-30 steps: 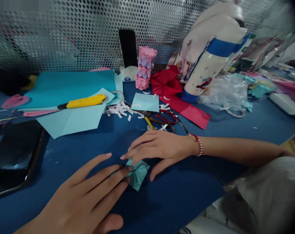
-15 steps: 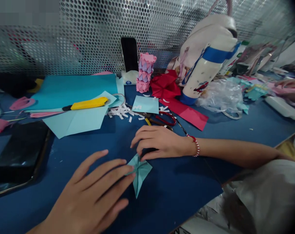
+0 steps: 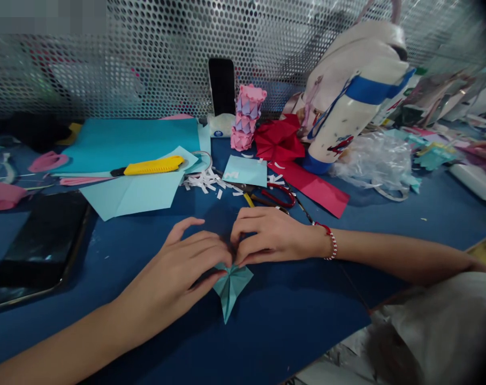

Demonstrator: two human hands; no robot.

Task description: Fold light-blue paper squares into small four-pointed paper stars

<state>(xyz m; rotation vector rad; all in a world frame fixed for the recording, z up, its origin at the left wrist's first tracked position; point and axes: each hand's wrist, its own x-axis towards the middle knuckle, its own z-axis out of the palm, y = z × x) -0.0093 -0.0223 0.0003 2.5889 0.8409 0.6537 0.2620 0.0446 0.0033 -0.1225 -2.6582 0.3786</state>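
Note:
A folded light-blue origami paper, with pointed flaps and creases meeting at its middle, lies on the blue table. My left hand pinches its upper left flap between thumb and fingers, the index finger partly lifted. My right hand, with a red and white beaded bracelet at the wrist, closes thumb and fingertips on the paper's top edge. Both sets of fingertips nearly meet there and hide that part of the paper.
Behind my hands lie a yellow utility knife, light-blue sheets, scissors, white paper scraps and a red strip. A bottle stands at back right. A dark phone lies left; another phone stands upright.
My left hand has moved up and right and closed from spread fingers onto the paper's flap. My right hand's fingers have curled more tightly at the paper's top.

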